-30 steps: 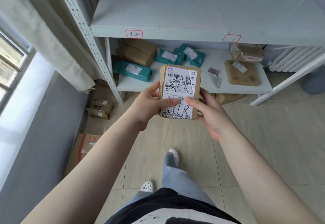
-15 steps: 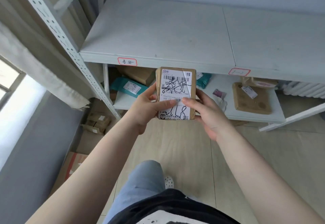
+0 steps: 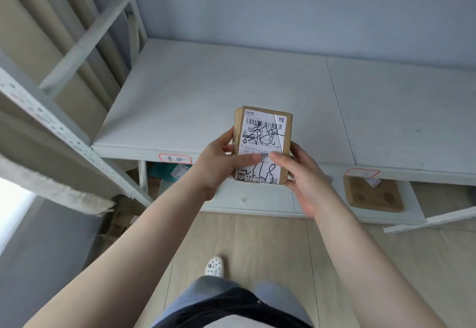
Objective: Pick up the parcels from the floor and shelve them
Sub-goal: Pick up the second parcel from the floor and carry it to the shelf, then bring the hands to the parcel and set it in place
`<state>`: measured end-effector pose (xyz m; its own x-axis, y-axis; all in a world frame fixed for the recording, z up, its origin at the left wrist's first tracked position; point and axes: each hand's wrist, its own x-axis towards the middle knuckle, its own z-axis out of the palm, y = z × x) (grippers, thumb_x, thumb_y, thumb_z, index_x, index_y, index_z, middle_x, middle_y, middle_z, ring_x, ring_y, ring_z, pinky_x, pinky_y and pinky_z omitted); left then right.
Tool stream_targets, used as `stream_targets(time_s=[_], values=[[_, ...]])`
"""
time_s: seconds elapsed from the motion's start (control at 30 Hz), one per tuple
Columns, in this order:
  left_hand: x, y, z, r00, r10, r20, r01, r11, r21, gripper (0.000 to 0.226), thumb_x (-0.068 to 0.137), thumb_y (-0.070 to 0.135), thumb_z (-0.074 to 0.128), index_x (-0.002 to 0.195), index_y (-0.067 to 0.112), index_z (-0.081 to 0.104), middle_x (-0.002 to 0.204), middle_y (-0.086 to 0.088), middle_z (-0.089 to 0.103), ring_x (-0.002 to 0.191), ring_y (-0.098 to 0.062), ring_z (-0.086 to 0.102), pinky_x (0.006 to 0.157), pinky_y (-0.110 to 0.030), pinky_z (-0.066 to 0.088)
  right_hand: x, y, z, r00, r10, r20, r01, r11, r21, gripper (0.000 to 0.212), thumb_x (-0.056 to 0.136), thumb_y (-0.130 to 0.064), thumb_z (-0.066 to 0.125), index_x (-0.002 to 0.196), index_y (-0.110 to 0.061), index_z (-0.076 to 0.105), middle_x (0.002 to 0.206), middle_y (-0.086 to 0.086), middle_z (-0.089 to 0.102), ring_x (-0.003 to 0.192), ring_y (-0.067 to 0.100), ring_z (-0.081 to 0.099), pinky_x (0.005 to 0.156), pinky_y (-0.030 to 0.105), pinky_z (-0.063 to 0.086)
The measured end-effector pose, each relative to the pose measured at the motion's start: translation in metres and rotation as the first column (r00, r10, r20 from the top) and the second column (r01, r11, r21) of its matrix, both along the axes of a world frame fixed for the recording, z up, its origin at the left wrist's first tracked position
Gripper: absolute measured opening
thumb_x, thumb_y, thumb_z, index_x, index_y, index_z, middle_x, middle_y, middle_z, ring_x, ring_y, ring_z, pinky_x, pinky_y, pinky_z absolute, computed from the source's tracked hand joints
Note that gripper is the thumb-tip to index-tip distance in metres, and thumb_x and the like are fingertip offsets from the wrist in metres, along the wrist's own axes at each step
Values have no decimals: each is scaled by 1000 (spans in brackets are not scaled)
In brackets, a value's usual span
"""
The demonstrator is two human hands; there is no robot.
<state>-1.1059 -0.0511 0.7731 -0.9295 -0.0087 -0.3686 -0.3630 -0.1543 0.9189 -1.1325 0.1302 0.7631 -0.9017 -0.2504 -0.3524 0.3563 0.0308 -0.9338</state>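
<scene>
A small brown cardboard parcel (image 3: 262,137) with a white barcode label and black handwriting is held upright in front of me. My left hand (image 3: 219,162) grips its left side, thumb across the label. My right hand (image 3: 304,180) grips its right side and lower corner. The parcel hangs over the front edge of a pale grey-blue shelf (image 3: 219,90), whose top surface is bare. On the lower shelf (image 3: 257,204) lie a flat brown parcel (image 3: 373,196) at the right and a teal bag (image 3: 170,173), mostly hidden, at the left.
A perforated white upright (image 3: 64,131) and a diagonal brace stand at the left, with beige curtain behind. More cardboard parcels (image 3: 118,224) lie on the floor under the shelf's left end. Red-outlined tags (image 3: 175,158) mark the shelf edge. My foot (image 3: 214,265) stands on the tiled floor.
The view has tilted up and I have stepped closer. The parcel, held the same way in both hands, has risen from the lower shelf's level to the upper shelf's front edge.
</scene>
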Motion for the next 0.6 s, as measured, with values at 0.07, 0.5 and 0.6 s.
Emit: stream_targets(time_s=[0.07, 0.5, 0.6], values=[[-26, -5, 2, 1000, -23, -7, 23, 1000, -2, 44, 79, 3, 80, 107, 34, 68, 107, -9, 70, 82, -20, 74, 64, -25, 60, -20, -6, 4, 1000, -18, -10, 19, 1000, 10, 48, 87, -21, 66, 134, -23, 55, 101, -8, 75, 82, 3, 73, 69, 23, 53], [-153, -1, -6, 997, 24, 67, -23, 1000, -16, 64, 83, 6, 77, 141, 16, 54, 107, -5, 74, 74, -7, 76, 56, -20, 57, -147, -9, -2, 1000, -17, 7, 16, 999, 46, 49, 86, -27, 67, 133, -26, 56, 105, -10, 74, 91, 9, 71, 77, 30, 49], [-182, 4, -15, 984, 133, 121, -128, 990, -52, 93, 80, 16, 82, 156, 11, 29, 131, -9, 67, 105, -23, 69, 84, -33, 53, -178, -11, -6, 1000, 11, 19, -13, 998, 69, 46, 87, -28, 66, 132, -27, 56, 105, -11, 72, 89, 7, 69, 70, 27, 47]])
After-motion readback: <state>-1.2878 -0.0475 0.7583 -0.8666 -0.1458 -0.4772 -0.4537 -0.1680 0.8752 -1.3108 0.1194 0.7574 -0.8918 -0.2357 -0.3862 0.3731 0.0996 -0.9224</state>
